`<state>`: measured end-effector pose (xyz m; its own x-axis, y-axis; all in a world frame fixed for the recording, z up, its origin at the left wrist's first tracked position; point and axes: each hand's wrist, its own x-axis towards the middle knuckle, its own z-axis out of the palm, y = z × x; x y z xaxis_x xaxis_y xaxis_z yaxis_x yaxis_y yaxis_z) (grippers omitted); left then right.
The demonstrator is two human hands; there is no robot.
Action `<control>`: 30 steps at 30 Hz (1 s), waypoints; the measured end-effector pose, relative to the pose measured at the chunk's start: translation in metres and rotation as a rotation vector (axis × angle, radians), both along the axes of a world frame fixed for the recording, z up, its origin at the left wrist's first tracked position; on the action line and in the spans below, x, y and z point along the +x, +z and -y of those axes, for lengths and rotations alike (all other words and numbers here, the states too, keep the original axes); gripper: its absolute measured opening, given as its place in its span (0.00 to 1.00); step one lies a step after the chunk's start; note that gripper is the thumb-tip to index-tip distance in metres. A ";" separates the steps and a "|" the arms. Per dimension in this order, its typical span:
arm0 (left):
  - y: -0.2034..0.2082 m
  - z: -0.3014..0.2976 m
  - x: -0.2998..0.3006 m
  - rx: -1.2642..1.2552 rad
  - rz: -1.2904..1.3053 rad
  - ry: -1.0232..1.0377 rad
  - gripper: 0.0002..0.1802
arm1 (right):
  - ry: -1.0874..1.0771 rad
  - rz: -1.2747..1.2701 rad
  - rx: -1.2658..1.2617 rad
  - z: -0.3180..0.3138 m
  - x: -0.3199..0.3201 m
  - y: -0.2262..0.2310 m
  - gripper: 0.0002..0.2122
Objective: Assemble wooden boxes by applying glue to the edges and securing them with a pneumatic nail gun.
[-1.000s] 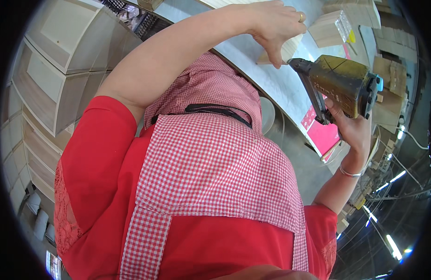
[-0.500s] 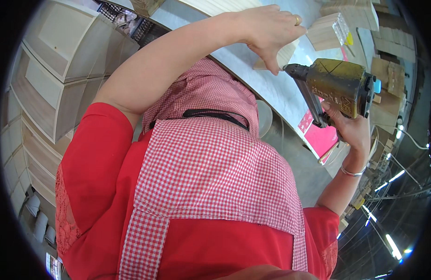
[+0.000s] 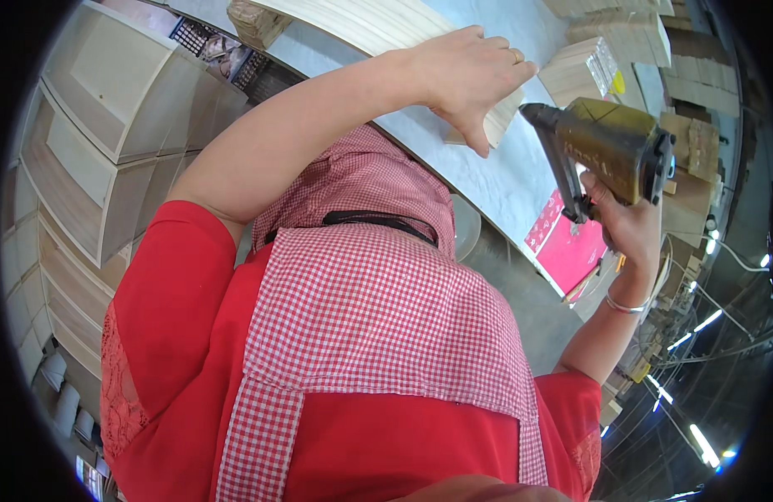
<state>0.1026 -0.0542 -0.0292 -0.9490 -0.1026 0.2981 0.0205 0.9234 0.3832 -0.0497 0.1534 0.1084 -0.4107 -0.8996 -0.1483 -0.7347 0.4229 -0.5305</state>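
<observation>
My right hand (image 3: 627,219) is wrapped around the handle of a pneumatic nail gun (image 3: 608,151), whose body is worn yellow and black. The gun's nose points left, just right of a small pale wooden piece (image 3: 505,120) and apart from it. Across that piece lies my left hand (image 3: 470,77), thumb on its near side and fingers reaching over the far side, so it is gripped against the table. The hand covers much of the wood. Close to my left fingertips stands a pale wooden block (image 3: 574,71) with a yellow spot on its end.
The pale blue-white tabletop (image 3: 495,188) carries a long pale board (image 3: 369,21) and wood stacks (image 3: 629,38) at the far right. A pink sheet (image 3: 568,255) lies at the table's near right corner. White-framed wooden boxes (image 3: 110,84) are stacked at left, beside dark plastic crates (image 3: 252,71).
The nail gun's nose has come away from the wooden piece, leaving a small gap. My left hand and the wood have shifted slightly left and nearer in the picture.
</observation>
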 end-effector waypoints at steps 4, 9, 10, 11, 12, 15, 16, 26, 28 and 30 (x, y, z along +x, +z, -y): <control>0.001 0.001 0.000 -0.006 -0.002 0.001 0.60 | -0.042 -0.001 -0.015 0.015 -0.006 -0.003 0.16; 0.003 0.001 0.000 0.004 0.006 -0.007 0.60 | -0.043 0.043 -0.025 0.017 -0.014 -0.006 0.16; 0.003 0.001 0.000 0.012 0.008 -0.008 0.60 | -0.063 0.062 -0.015 0.018 -0.014 -0.006 0.16; 0.002 0.001 0.000 0.013 0.009 -0.009 0.60 | -0.064 0.064 -0.014 0.019 -0.015 -0.006 0.16; 0.002 0.001 0.000 0.015 0.007 -0.005 0.61 | -0.053 0.047 -0.009 0.021 -0.014 -0.006 0.16; 0.001 0.000 0.000 0.020 0.003 0.001 0.61 | -0.031 0.012 0.001 0.023 -0.014 -0.007 0.16; 0.001 0.000 -0.001 0.018 -0.008 0.002 0.62 | -0.035 0.040 -0.009 0.022 -0.016 -0.008 0.16; 0.002 -0.003 0.001 0.025 -0.033 0.014 0.65 | -0.043 0.042 -0.042 0.021 -0.022 -0.014 0.11; 0.004 -0.001 0.001 0.026 -0.017 0.005 0.64 | -0.074 0.027 -0.070 0.015 -0.022 -0.017 0.12; 0.006 -0.001 0.002 0.036 0.014 -0.011 0.64 | -0.137 -0.005 -0.117 0.004 -0.020 -0.019 0.12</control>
<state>0.1043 -0.0536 -0.0232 -0.9541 -0.1025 0.2814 0.0251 0.9090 0.4161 -0.0695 0.1490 0.0892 -0.5308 -0.8463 -0.0439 -0.6771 0.4547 -0.5786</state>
